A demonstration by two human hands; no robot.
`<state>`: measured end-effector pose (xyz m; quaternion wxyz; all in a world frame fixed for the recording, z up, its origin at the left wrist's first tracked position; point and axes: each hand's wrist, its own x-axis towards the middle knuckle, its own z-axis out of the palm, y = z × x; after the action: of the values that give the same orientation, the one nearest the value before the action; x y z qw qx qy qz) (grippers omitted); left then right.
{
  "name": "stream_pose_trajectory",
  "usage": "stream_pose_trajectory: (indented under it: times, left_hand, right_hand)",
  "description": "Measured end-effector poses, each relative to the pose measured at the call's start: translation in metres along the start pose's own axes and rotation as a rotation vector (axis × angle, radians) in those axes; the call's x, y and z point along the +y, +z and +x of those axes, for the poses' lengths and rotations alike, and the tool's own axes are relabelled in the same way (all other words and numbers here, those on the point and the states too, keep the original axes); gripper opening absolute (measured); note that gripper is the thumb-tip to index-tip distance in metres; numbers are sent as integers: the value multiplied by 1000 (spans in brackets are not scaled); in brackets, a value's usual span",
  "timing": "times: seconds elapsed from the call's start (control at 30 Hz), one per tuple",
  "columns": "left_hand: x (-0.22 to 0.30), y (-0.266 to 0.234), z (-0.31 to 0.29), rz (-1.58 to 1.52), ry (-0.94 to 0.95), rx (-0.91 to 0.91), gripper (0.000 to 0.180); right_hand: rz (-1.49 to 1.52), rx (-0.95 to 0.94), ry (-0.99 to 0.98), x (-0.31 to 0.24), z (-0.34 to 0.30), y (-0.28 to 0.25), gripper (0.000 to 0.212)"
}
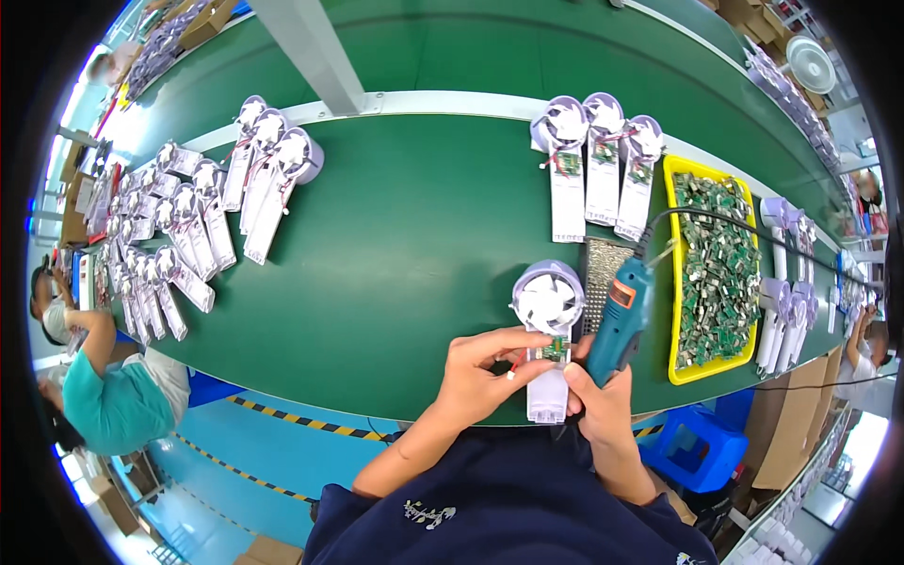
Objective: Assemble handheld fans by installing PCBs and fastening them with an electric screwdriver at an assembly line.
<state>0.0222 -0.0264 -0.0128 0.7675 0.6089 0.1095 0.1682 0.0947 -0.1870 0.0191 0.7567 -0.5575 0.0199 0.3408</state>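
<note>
Near the table's front edge lies a white handheld fan housing [546,400] with a round lilac head and a white fan blade [547,299]. Over its handle, my left hand [480,377] pinches a small green circuit board [556,349] with thumb and fingers. A red wire with a white plug hangs beside the board. My right hand [607,405] has its thumb against the housing's right side. That same hand is closed around a teal electric screwdriver [621,320], which leans up and away with a black cable. The right fingers are partly hidden behind the tool.
A yellow tray [674,282] of circuit boards stands at right. Beside the fan head lies a dark tray of screws [603,268]. Three fan housings [603,179] lie farther back; many more [188,226] fill the left side. A co-worker [122,395] sits at left.
</note>
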Motion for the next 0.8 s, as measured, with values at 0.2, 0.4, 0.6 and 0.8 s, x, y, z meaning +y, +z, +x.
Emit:
stream_pose_trajectory:
  times: [0.2,0.4,0.6,0.8]
  left_hand:
    - [-4,2,0,-8,-20,44,30]
    - [-1,-2,2,-10,-4,62,33]
    - [-8,6,3,-40,-59,25,29]
    - [-5,4,-1,-25,-66,51,29]
  right_hand:
    - [1,6,7,-4,1,2,23]
    - [-87,14,23,-5,7,5,20]
    - [-143,101,-36,-1,1,-4,23]
    - [-52,42,0,1,5,-1,24]
